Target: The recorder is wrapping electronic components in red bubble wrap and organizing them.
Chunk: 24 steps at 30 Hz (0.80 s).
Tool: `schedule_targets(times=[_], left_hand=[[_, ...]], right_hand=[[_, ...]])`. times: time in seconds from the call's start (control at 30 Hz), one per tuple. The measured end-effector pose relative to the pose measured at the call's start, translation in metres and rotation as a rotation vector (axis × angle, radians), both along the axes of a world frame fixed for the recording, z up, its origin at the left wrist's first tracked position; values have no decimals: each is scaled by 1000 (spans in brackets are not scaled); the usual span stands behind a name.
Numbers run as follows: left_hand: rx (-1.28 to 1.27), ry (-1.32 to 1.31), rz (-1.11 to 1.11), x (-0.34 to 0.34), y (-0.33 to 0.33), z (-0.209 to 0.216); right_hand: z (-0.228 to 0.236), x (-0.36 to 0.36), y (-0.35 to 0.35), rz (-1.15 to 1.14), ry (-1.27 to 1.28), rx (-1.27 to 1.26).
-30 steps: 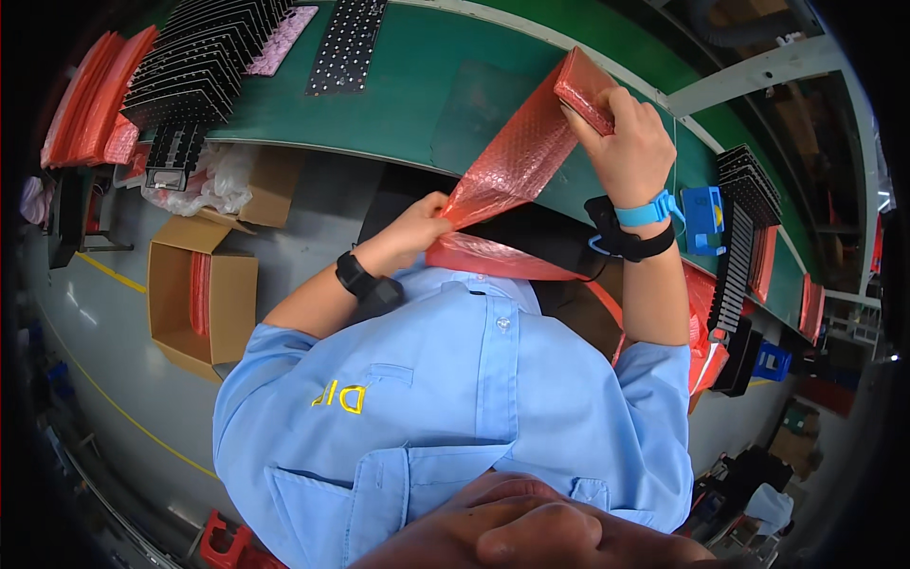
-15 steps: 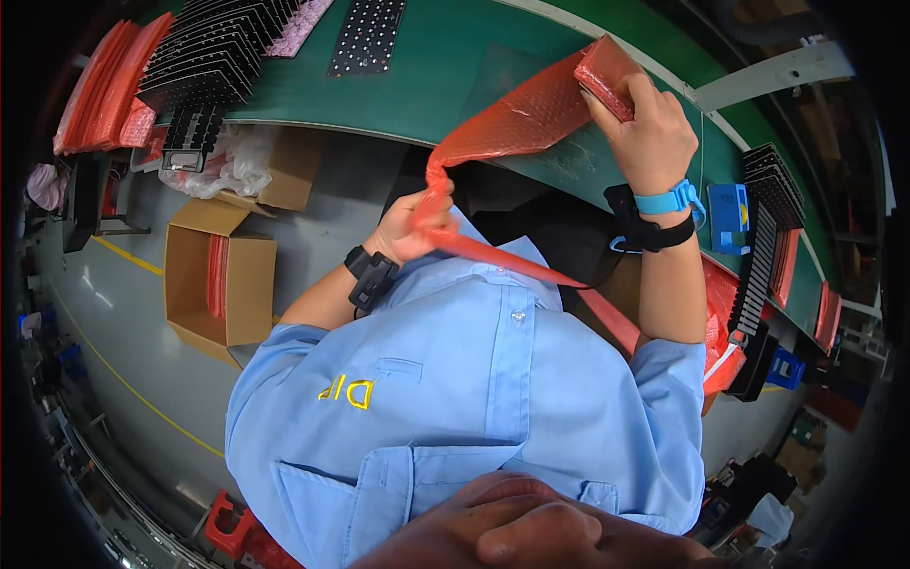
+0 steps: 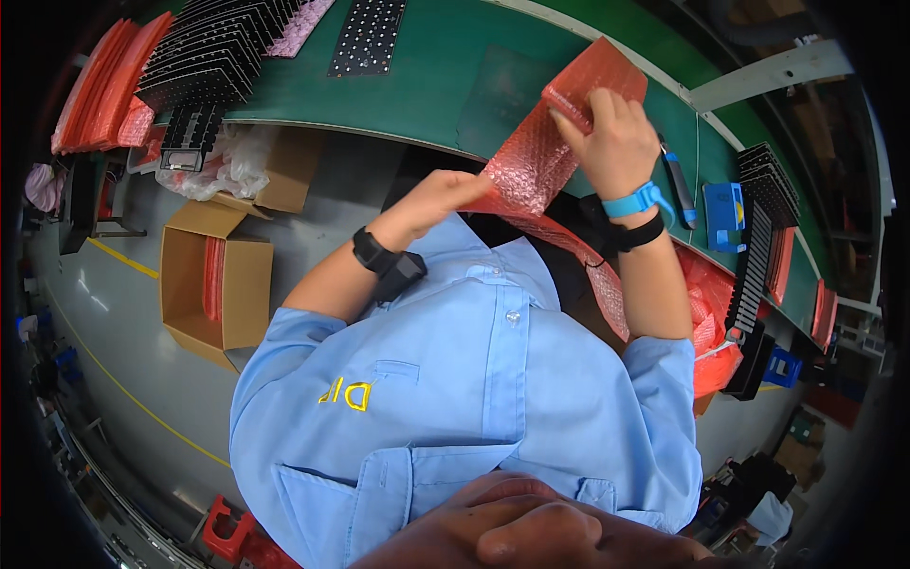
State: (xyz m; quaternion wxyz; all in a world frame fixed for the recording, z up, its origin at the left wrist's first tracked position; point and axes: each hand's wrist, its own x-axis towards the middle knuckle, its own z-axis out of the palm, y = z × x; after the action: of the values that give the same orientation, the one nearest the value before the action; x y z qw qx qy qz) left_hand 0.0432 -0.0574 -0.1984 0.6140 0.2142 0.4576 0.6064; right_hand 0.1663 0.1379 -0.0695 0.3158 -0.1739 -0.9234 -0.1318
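Observation:
A strip of red bubble wrap (image 3: 534, 163) stretches between my hands over the near edge of the green bench and trails down toward my right side. My right hand (image 3: 618, 142) grips the wrap's folded far end, a flat red packet whose contents I cannot make out. My left hand (image 3: 444, 197) pinches the wrap's left edge, its fingers held straight and close together. Right of my right wrist, a blue and black hand tool (image 3: 677, 185) lies on the bench. Beside it stands a blue holder (image 3: 723, 218).
Black boards (image 3: 223, 47) and red bubble-wrap packets (image 3: 109, 85) stand at the bench's far left. A perforated black board (image 3: 368, 38) lies flat. More black boards (image 3: 773, 185) stand at right, above crumpled red wrap (image 3: 706, 318). An open cardboard box (image 3: 248, 294) sits at lower left.
The twisted wrap has been spread flatter and wider. My left hand has shifted slightly right and loosened from a fist to a pinch. My right hand has moved left, uncovering the hand tool.

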Motion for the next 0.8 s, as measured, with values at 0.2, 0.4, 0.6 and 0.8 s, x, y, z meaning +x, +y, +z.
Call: schedule_targets(times=[0.2,0.4,0.6,0.8], left_hand=[[33,115,54,18,3,-4],[13,124,74,14,5,5],[-2,351,132,6,25,3],[-61,424,210,10,24,-2]], right_hand=[[-46,6,-17,-5,-23,-123],[-56,3,-12,-1,-45,-188],[-57,-10,22,-120,-79,-227],[-53,27,49,98,-22,-427]])
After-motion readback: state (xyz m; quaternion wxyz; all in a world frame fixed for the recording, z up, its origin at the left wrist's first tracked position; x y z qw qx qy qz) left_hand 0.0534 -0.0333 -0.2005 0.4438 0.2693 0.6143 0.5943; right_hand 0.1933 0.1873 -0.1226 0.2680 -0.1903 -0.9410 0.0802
